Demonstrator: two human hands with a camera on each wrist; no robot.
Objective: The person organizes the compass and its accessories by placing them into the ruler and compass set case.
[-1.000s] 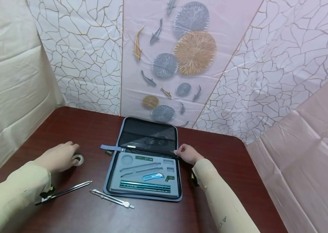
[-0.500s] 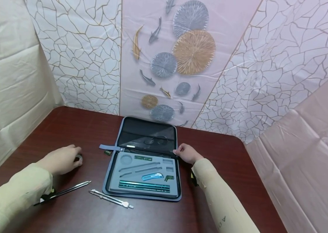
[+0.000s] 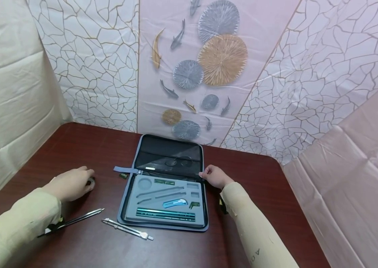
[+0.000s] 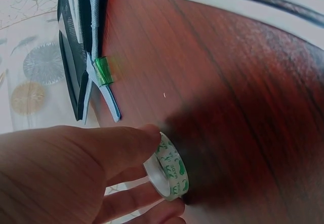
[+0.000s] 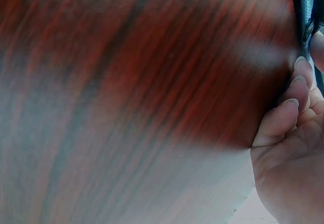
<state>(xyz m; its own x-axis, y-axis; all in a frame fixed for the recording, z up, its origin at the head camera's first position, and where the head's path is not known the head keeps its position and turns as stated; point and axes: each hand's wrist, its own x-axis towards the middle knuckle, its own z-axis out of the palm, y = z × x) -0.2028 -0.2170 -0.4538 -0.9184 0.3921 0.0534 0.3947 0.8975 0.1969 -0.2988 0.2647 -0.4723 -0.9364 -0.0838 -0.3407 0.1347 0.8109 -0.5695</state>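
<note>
My left hand (image 3: 69,185) pinches a small roll of tape (image 4: 174,171) with green print between thumb and fingers, low over the table, left of a zip case. The case (image 3: 192,228) lies unfolded, its lid holding dark mesh pockets. At the case's right edge, by the fold, my right hand (image 3: 216,176) pinches the rim; in the right wrist view its fingers curl beside the zip. Grey foam (image 3: 132,213) in the case holds dark green pencils (image 3: 165,214), a blue utility knife (image 3: 175,203) and a small green pack (image 3: 164,182). Several recesses are bare, one of them round.
A metal compass (image 3: 126,228) lies in front of the case. Another long metal tool (image 3: 81,217) lies left of it, partly behind my left sleeve. A small green block (image 4: 103,71) sits beside the case's blue strap (image 3: 123,169). A patterned cloth wall stands behind the table.
My left fingers have closed around the tape roll, which now shows less in the head view. The right hand stays at the case's edge.
</note>
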